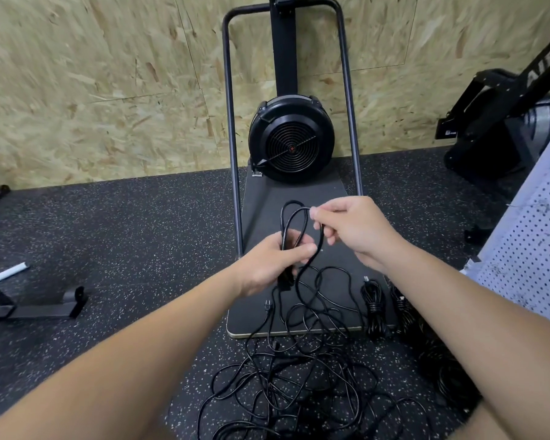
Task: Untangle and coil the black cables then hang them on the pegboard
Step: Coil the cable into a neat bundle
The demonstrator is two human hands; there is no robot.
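Landmark: black base board of the fan machine, lying on the speckled rubber floor.

1. Tangled black cables: loose heap on the floor just in front of the board's near edge, strands running up over that edge.
2. Two coiled bundles: one on the board's near right corner, one just off its right edge.
3. Left hand: above the board's near half, fingers curled round several gathered loops of cable.
4. Right hand: above the board, right of the left hand, thumb and fingers pinching the top of the same loops.
5. White pegboard: leaning, right of the board.
6. Round black fan: at the board's far end, against the chipboard wall.
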